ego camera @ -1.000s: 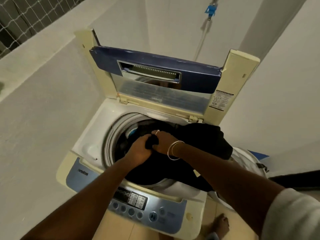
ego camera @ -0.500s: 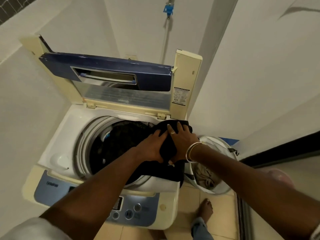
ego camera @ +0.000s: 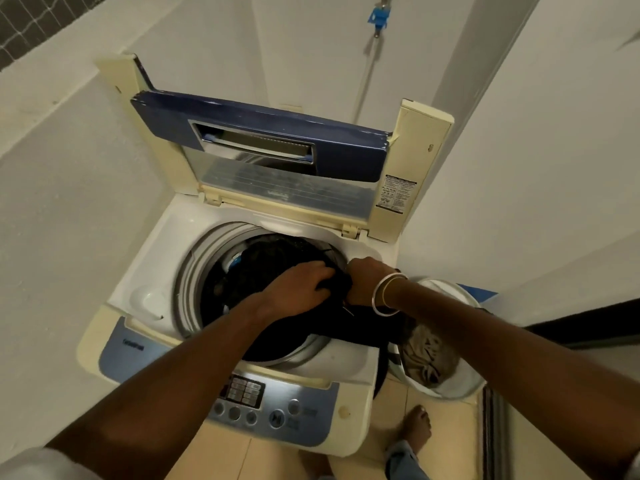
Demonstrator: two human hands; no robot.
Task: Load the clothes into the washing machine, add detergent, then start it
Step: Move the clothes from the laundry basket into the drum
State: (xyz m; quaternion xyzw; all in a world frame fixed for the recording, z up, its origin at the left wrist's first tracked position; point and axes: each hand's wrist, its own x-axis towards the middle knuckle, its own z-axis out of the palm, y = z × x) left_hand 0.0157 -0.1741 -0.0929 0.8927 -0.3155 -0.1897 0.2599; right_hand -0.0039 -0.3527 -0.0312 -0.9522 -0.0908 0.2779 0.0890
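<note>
Left hand (ego camera: 298, 289), right hand (ego camera: 367, 280) grip garment (ego camera: 360, 325) at rim (ego camera: 189, 271).

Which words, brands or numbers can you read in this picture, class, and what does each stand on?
Nothing reads clearly enough to quote.
Sticker on the lid: print too small.
Brand word on the control panel: blurred.
Button labels on that panel: blurred.

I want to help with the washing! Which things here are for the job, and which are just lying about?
For the job: washing machine, black garment held by left hand and right hand, laundry basket of clothes, control panel.
Just there: blue tap, netting, bare foot.
</note>
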